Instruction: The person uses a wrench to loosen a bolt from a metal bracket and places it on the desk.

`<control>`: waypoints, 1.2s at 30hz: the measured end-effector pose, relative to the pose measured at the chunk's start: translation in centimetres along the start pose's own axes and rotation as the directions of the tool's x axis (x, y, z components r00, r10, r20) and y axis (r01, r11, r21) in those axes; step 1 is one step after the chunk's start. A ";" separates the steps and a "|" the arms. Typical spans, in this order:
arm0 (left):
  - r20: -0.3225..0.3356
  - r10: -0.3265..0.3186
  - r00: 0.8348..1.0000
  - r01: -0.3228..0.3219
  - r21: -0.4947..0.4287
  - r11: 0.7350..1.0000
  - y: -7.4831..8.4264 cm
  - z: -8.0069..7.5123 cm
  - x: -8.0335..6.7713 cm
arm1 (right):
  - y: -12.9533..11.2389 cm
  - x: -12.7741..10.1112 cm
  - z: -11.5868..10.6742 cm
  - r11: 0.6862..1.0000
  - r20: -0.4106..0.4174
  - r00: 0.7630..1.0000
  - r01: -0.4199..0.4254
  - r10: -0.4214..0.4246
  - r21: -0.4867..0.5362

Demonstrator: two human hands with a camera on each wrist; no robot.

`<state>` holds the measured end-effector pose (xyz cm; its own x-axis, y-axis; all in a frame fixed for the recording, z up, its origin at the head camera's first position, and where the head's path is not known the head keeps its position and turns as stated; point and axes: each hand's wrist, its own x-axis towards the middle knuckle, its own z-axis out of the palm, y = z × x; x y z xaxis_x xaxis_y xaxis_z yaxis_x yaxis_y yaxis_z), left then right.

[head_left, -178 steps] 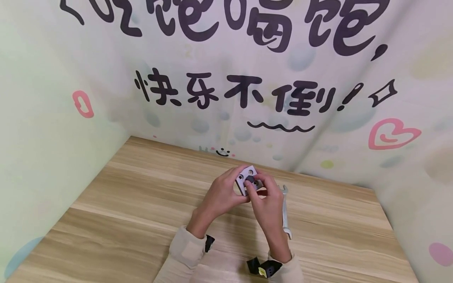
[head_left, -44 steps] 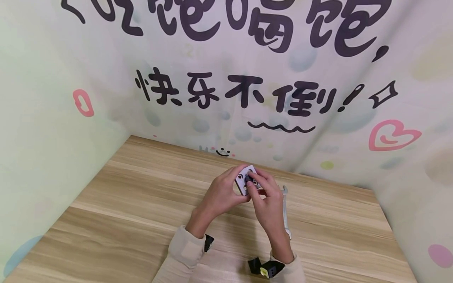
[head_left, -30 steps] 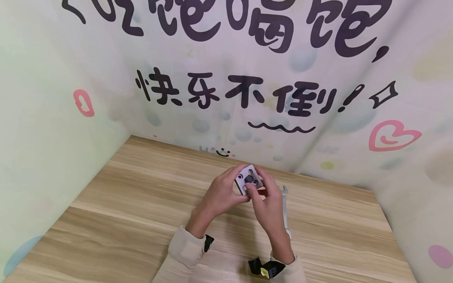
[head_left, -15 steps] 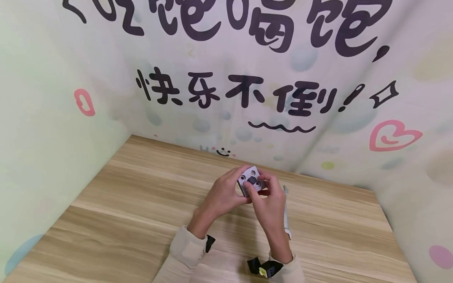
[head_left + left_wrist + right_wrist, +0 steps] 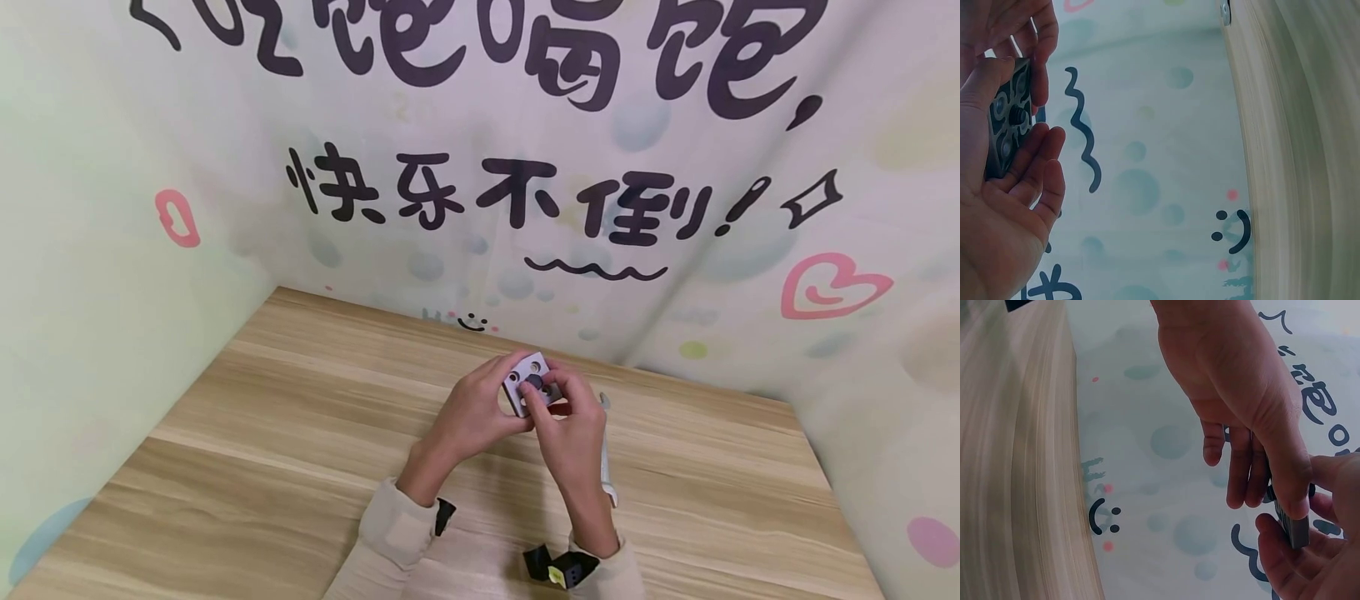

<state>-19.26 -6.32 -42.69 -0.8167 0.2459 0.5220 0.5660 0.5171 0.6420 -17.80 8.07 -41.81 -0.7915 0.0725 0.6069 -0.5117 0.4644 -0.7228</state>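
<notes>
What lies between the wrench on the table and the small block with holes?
The right hand lies between them in the head view: its fingers reach onto the grey block, and it partly covers the wrench resting on the table.

The head view looks forward and down from above the wooden table, hands low of centre. Each wrist view sits close beside its own hand, rolled sideways, facing the printed wall. All three share the small holed plate.
</notes>
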 end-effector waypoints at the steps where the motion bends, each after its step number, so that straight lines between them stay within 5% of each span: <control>1: 0.001 -0.001 1.000 0.001 0.001 1.000 0.0 0.0 0.0 | 0.0 0.0 0.0 1.000 0.001 1.000 0.002 -0.002 -0.001; 36: -0.029 0.010 1.000 -0.010 0.007 1.000 -0.2 -0.2 0.0 | 0.2 0.0 -0.2 0.994 0.030 0.994 0.105 -0.106 0.014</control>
<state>-19.35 -6.58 -42.68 -0.8076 0.2268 0.5444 0.5730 0.5203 0.6332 -17.80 8.27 -41.89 -0.7427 -0.0040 0.6696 -0.5970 0.4570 -0.6594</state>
